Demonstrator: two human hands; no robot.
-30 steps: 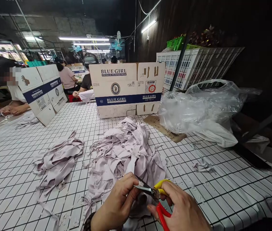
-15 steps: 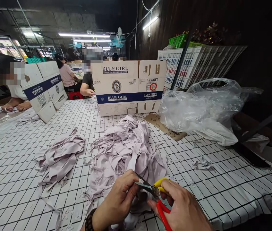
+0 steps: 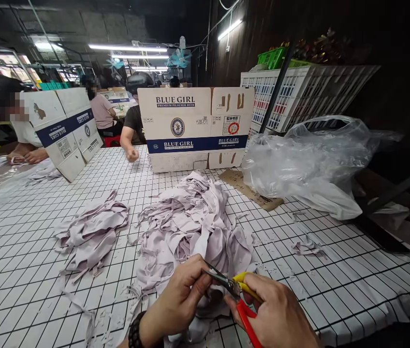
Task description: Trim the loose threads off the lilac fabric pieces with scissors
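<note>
A beer carton (image 3: 176, 157) stands upright at the far side of the table (image 3: 281, 299), just beyond the cloth pile (image 3: 190, 212), hiding part of a co-worker whose hand (image 3: 132, 154) shows at its left edge. A 2nd carton (image 3: 63, 135), bent into 2 panels, stands farther left. To the right, a crumpled plastic bag (image 3: 302, 159) partly covers a brown cardboard piece (image 3: 243, 182) bearing handwriting; white slatted crates (image 3: 299, 92) rise behind.

The tabletop covering is white with a thin black grid, wrinkled near the right edge and littered with tiny clippings. The bag is clear and glossy, the cartons stiff and flat. The pile is soft, matte, pale mauve fabric in tangled strips; a smaller heap (image 3: 92, 237) of it lies to the left.

The scissors (image 3: 237, 288) have slim metal blades, 1 yellow handle and 1 red, and sit before the pile. The right hand (image 3: 277, 309) is wrapped around the handles. The left hand (image 3: 181, 297) pinches a cloth piece at the blade tips, mostly hidden by its fingers.
</note>
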